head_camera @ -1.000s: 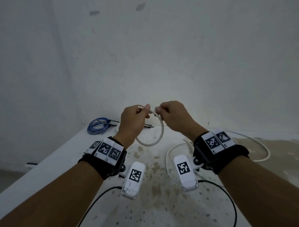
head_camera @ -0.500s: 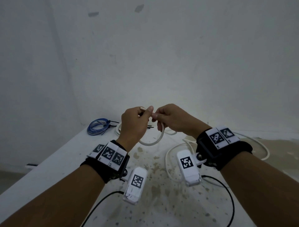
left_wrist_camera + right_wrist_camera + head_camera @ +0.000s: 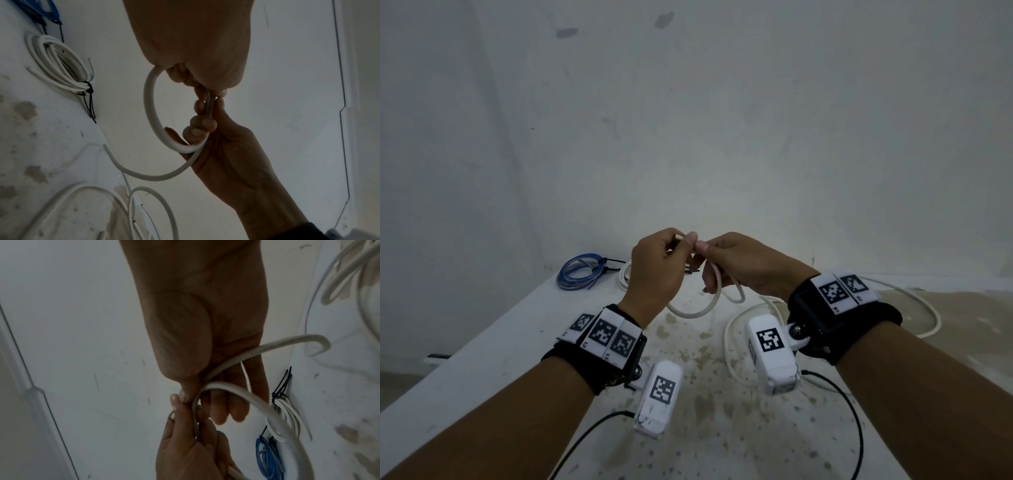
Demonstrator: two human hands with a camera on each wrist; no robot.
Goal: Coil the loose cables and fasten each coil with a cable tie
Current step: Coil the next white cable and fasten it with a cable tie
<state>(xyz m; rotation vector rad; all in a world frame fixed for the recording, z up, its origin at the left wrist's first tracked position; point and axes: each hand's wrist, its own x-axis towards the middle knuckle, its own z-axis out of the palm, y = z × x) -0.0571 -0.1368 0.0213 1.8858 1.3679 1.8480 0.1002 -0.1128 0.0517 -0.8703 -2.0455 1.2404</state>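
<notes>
Two tied coils (image 3: 580,271) (image 3: 61,65) (one blue), one loose white cable (image 3: 732,342), two hands (image 3: 657,270) (image 3: 743,263).

Where the left hand (image 3: 657,270) and right hand (image 3: 739,267) meet, the curled fingers cover the white cable (image 3: 698,310), so in the head view how many turns they pinch cannot be told. In the left wrist view the palm fills the top of the frame and hides that hand's own fingertips. The blue coil (image 3: 41,11) is cut off at the upper left edge there. The tied white coil (image 3: 287,415) sits half behind the held cable in the right wrist view. Loose white cable runs off the upper right edge of that frame, blurred. Both forearms leave the head view's bottom edge.
</notes>
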